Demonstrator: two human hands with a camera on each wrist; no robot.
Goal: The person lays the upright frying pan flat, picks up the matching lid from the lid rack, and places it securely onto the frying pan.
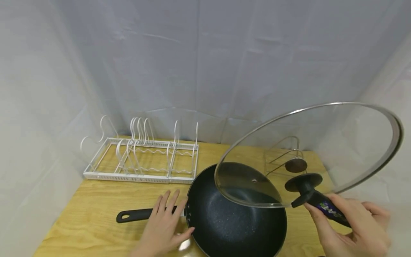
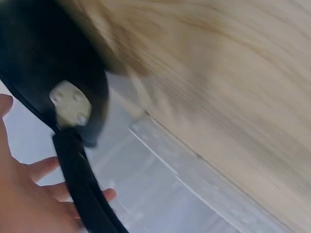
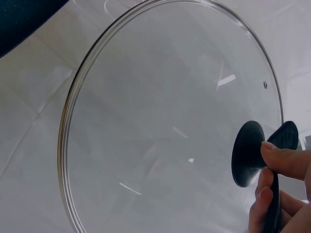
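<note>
A black wok with a long black handle sits on the wooden table. My left hand lies over the handle close to the rim, its fingers spread and extended, thumb tip at the wok's edge. The left wrist view shows those fingers beside the handle, near its riveted bracket. With the right hand I grip the black knob handle of a large glass lid. This steel-rimmed lid is raised and tilted, overlapping the wok's upper right part in the head view.
A white wire pan rack with several upright dividers stands at the back left of the table. Behind the lid, at the back right, a small wire stand shows through the glass. Pale sheeting hangs around the table.
</note>
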